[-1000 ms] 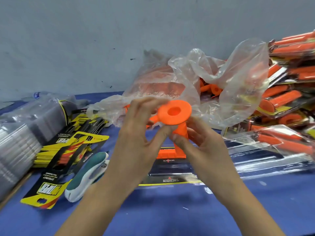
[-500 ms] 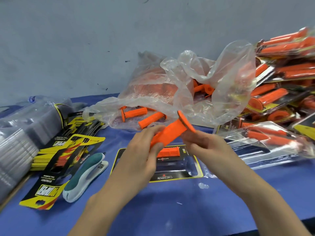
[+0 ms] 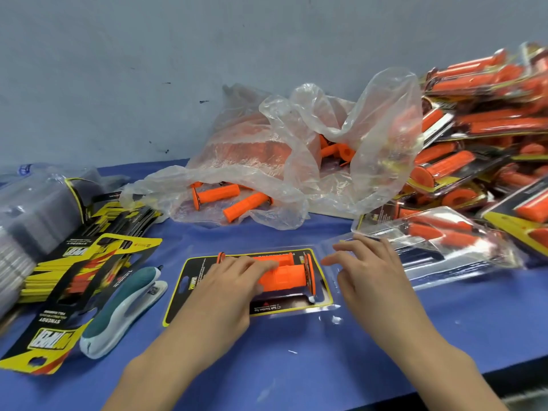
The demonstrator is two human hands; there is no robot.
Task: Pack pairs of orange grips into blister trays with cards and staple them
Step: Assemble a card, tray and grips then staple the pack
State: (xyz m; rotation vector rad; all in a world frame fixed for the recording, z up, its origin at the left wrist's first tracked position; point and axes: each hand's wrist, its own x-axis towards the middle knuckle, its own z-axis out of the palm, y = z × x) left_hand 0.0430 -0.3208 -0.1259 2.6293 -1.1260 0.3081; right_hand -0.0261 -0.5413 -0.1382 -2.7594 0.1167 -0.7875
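Two orange grips [image 3: 286, 275] lie side by side in a clear blister tray over a black and yellow card [image 3: 189, 287] at the table's middle. My left hand [image 3: 229, 287] rests flat on the grips, its fingers pressing down on them. Just right of the tray, my right hand [image 3: 366, 266] hovers with fingers spread, holding nothing, its fingertips at the tray's right edge. A teal and white stapler [image 3: 124, 307] lies left of the card.
A clear plastic bag [image 3: 296, 173] of loose orange grips [image 3: 215, 192] sits behind. Finished packs [image 3: 474, 137] pile up at the right, with an open clear blister [image 3: 430, 247] in front. Printed cards [image 3: 59, 295] and stacked empty trays [image 3: 26, 221] lie at the left.
A grip held up in both hands has come down into the tray on the card. My left hand now presses on the grips and my right hand has let go.
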